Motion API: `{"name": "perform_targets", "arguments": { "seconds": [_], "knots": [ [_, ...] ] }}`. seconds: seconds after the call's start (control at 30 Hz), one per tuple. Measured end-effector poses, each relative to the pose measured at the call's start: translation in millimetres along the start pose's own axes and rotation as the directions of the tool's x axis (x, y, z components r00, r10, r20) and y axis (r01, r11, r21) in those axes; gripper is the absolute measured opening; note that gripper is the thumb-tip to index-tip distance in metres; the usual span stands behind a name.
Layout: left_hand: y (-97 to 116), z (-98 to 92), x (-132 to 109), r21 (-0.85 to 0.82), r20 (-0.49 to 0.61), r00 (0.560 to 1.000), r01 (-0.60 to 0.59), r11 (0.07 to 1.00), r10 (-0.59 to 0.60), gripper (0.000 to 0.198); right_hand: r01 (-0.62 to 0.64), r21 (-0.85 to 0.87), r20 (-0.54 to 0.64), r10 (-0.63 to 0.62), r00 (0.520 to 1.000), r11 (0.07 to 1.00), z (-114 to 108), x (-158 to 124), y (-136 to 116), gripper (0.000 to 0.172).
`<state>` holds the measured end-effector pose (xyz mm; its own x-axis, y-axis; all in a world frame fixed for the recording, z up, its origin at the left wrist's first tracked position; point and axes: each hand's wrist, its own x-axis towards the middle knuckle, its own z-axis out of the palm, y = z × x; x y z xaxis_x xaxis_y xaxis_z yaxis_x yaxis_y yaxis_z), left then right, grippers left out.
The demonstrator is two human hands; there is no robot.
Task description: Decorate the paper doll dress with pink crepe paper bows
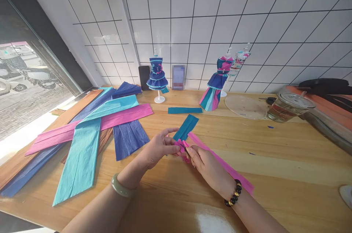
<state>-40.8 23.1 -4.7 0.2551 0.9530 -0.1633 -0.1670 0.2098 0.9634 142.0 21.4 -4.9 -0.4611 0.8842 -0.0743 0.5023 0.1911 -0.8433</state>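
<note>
Pink crepe-paper piece [180, 144], small, bunched; one, held between my two hands just above the bench [291, 145].
Left hand [158, 149]: thumb and forefinger pinched on its left side, forearm slanting in from lower left. Right hand [205, 166]: fingertips pinched at its right side, knuckles up. Pink crepe-paper strip [231, 169], flat, lies just beyond the right hand, the nearer one, its long axis running far left to near right; teal crepe-paper strip [188, 125] beyond.

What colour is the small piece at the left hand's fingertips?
The small piece is bright pink; it shows best in the head view.
</note>
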Motion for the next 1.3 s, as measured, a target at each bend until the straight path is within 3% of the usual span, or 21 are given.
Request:
{"name": "perform_targets", "arguments": {
  "seconds": [0.9,1.3],
  "knots": [
    [2.5,-1.3,-1.1,-0.005,0.008,1.0,-0.029,1.0,0.029,0.059,0.021,-0.013,-0.031,-0.021,0.999,1.0,1.5,1.0,3.6,0.042],
    [-0.2,-0.6,0.4,0.015,-0.007,1.0,-0.017,1.0,0.017,0.073,0.015,-0.015,-0.027,-0.016,1.0,1.0,0.9,-0.3,0.8,0.041]
  ]
}}
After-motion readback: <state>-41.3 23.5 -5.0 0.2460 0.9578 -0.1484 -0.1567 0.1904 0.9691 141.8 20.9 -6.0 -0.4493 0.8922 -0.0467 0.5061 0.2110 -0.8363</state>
